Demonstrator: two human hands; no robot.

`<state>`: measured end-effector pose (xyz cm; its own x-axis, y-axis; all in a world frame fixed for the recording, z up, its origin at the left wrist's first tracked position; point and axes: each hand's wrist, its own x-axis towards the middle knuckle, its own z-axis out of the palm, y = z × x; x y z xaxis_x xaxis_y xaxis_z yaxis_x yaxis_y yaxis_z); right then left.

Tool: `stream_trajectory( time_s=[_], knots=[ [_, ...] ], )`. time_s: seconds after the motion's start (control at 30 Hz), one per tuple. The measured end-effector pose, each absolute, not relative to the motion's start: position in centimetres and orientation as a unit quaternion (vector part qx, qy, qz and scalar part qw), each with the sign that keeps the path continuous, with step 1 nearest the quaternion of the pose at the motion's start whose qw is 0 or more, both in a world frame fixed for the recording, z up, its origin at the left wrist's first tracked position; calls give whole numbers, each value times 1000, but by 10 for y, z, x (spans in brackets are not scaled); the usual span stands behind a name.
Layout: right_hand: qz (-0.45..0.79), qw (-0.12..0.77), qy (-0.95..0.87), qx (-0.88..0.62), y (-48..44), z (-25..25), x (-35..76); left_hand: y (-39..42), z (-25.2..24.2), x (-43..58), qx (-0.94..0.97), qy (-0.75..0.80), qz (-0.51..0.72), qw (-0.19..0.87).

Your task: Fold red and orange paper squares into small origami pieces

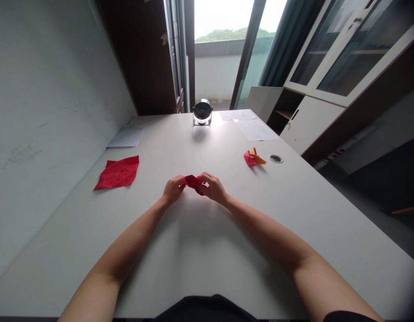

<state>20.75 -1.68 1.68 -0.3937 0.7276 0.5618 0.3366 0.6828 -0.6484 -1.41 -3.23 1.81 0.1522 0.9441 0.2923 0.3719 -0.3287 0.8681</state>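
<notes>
A small piece of folded red paper (192,180) is held between my two hands, just above the white table. My left hand (174,188) pinches its left end, fingers closed. On the right side, my right hand (212,187) grips the paper with thumb and fingers, and part of the fold is hidden behind them. To the left lies a creased sheet of red paper (117,173), spread out flat. Over on the right rests a folded paper piece (253,157) in pinkish red and orange.
At the table's (180,147) far end stands a round black device on a metal stand (202,112). Papers (255,129) lie at the back right, and another sheet (127,136) by the left wall. A round cable hole (275,158) is near the right edge.
</notes>
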Motion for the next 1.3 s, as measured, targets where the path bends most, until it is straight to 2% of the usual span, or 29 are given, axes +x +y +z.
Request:
stream_trajectory(
  time_s=[0.1,0.17,0.37,0.57,0.67,1.0,1.3],
  knots=[
    [222,436,-804,-337,-16,14,207,-36,22,-10,734,475,409,262],
    [217,433,-803,-346,-15,12,206,-37,23,-8,734,475,410,260],
    [204,422,-793,-389,-13,11,209,-38,22,-3,686,474,449,321],
    [195,426,-791,-394,-14,14,210,-39,23,-1,625,438,445,468],
    [192,426,-792,-394,-15,13,210,-38,23,0,594,422,458,510],
    [201,418,-805,-370,-17,11,212,-38,25,-1,538,404,465,575],
    [254,430,-782,-372,-16,11,211,-31,16,-5,526,426,506,534]
  ],
)
